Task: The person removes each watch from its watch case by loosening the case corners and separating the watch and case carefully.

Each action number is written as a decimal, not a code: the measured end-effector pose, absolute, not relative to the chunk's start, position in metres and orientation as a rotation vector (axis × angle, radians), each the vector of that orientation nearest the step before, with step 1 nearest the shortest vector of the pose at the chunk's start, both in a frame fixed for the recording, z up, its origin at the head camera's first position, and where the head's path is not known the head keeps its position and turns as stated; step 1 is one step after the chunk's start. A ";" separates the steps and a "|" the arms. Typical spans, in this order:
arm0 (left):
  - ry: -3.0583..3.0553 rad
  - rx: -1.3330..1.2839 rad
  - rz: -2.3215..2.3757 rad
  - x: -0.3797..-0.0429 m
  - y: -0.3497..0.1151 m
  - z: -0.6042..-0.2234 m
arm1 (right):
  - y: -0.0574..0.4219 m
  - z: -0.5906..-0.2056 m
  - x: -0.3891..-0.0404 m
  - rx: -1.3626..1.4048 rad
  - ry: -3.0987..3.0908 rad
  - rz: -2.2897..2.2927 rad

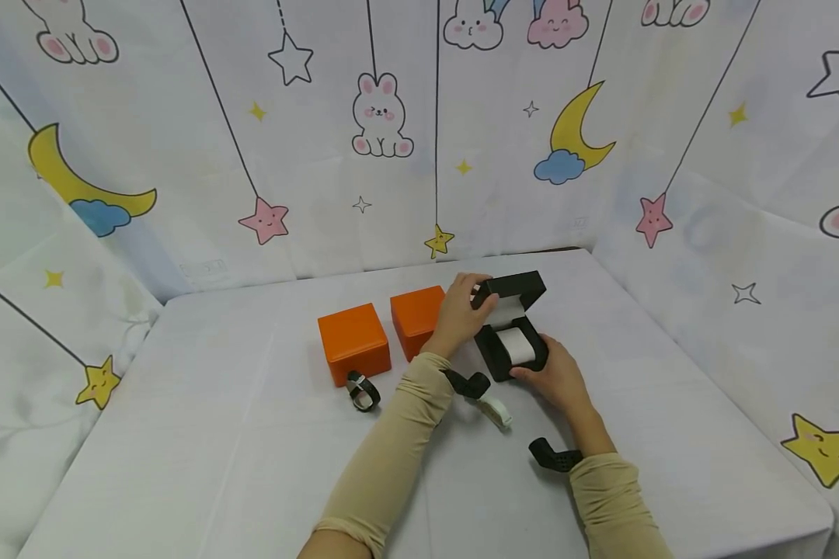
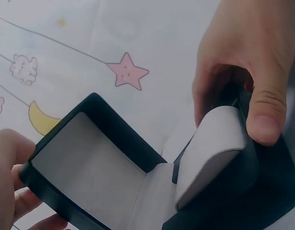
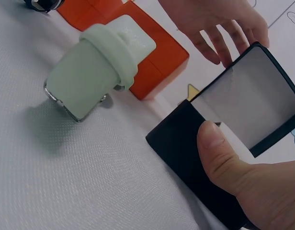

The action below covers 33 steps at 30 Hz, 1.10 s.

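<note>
A black watch box [image 1: 491, 355] stands with its lid [image 1: 529, 289] raised, pale inside. A white cushion [image 1: 516, 346] sits in its base. My left hand [image 1: 459, 314] holds the lid's left edge, fingertips at the rim in the left wrist view. With thumb and fingers around the near right side, my right hand [image 1: 558, 378] grips the base; its thumb lies over the box wall [image 3: 181, 143]. A mint-green watch [image 3: 85, 76] rests on the cloth just in front, partly behind the left wrist's black mount in the head view.
Two orange boxes [image 1: 355, 341] stand left of my left hand, the nearer-right one [image 1: 412, 310] partly covered by it. A black-strapped watch [image 1: 362, 390] lies before the left one. White cloth [image 1: 238, 435] covers the table, with patterned curtains [image 1: 322, 171] behind.
</note>
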<state>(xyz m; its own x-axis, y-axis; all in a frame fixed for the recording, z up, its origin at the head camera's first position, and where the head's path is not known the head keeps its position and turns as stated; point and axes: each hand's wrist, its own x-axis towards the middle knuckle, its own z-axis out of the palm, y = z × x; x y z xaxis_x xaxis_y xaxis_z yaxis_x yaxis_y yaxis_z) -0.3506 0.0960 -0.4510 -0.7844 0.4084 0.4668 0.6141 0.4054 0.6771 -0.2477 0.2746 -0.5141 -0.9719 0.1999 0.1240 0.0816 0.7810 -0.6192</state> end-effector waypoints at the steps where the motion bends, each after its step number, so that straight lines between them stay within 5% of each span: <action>1: -2.434 -0.911 -1.352 -0.351 0.096 -0.452 | 0.274 -0.514 -0.248 -0.228 -2.787 0.963; 33: -2.513 -1.046 -1.596 -0.350 0.091 -0.446 | 0.273 -0.510 -0.247 -0.311 -2.813 0.938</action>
<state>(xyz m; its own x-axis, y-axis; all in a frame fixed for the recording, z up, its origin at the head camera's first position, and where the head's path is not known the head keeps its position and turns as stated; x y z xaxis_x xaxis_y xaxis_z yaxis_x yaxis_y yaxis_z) -0.3502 0.0908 -0.4462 -0.7803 0.5349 0.3241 0.5207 0.2686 0.8104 -0.2465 0.2735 -0.5099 -0.9656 0.2457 0.0855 0.1452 0.7816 -0.6066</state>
